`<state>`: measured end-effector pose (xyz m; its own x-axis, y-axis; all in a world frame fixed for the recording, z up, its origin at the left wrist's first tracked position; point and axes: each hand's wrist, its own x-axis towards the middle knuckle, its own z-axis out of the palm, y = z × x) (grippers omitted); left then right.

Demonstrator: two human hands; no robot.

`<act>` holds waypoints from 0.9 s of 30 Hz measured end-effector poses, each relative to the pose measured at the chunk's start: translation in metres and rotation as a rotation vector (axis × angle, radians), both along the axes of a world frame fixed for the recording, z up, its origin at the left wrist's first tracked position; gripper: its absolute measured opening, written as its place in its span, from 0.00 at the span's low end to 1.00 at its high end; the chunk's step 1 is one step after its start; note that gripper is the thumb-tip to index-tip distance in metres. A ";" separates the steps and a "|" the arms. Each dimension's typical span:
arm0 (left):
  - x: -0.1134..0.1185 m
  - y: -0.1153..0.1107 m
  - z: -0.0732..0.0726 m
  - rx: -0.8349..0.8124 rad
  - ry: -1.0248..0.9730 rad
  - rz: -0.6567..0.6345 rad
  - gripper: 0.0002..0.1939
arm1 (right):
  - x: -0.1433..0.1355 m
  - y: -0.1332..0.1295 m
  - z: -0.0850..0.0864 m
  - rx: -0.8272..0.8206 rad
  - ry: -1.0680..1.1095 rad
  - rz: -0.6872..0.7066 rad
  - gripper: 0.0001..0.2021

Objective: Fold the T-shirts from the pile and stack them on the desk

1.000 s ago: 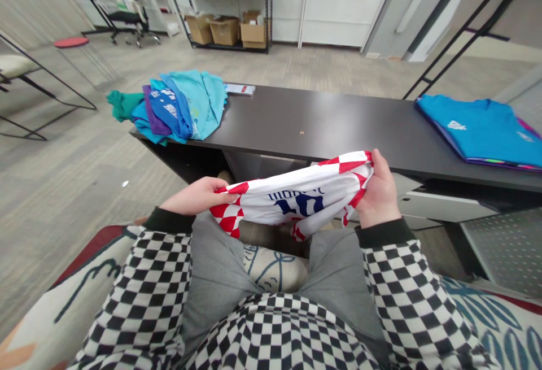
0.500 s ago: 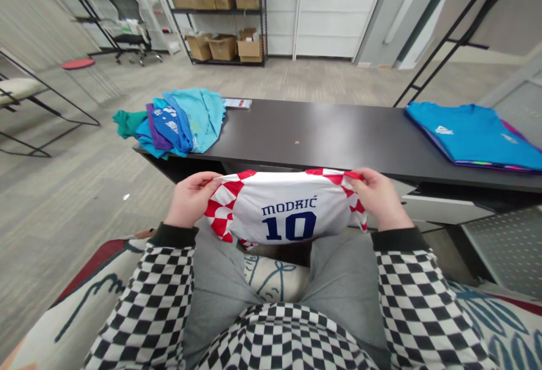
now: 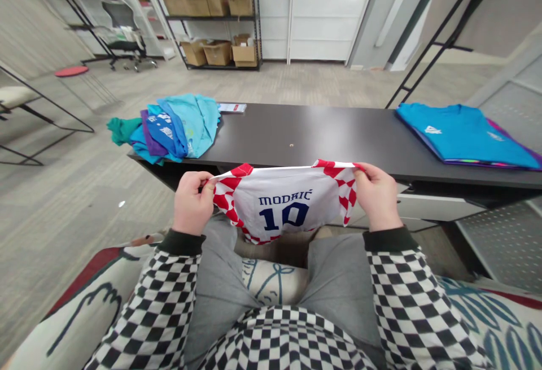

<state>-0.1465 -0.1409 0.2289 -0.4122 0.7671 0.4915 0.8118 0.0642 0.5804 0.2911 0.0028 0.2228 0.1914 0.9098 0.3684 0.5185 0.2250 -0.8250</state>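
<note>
A white football jersey (image 3: 313,181) with red-and-white checks along its sides hangs stretched between my hands. "MODRIĆ" and the number 10 are printed on it in dark blue. My left hand (image 3: 192,203) is closed in a pinch on the jersey's left corner. At the opposite corner, my right hand (image 3: 376,197) pinches the cloth between thumb and fingers. The jersey hangs in front of the dark table's near edge, above the gap between my knees, and its lower part sags.
A heap of crumpled shirts (image 3: 178,127) lies on the left end of the dark table (image 3: 305,124), with a small labelled card (image 3: 232,108) beside it. Folded shirts (image 3: 461,133) are stacked at the right end. Beyond stands a shelf (image 3: 212,18) with cardboard boxes.
The jersey's top edge is pulled straighter and now slants up toward the right. Its lower edge has swung and hangs differently. Both hands keep their grip, and the view has shifted slightly.
</note>
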 end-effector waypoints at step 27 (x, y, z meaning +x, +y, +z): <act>0.107 0.236 0.039 -0.130 0.109 -0.283 0.25 | 0.002 0.129 0.045 -0.014 -0.336 0.101 0.45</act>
<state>-0.0395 0.0951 0.2681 -0.1242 0.9028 0.4117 0.8651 -0.1047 0.4905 0.2936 0.1319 0.2682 -0.0297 0.9234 0.3826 0.7371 0.2787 -0.6156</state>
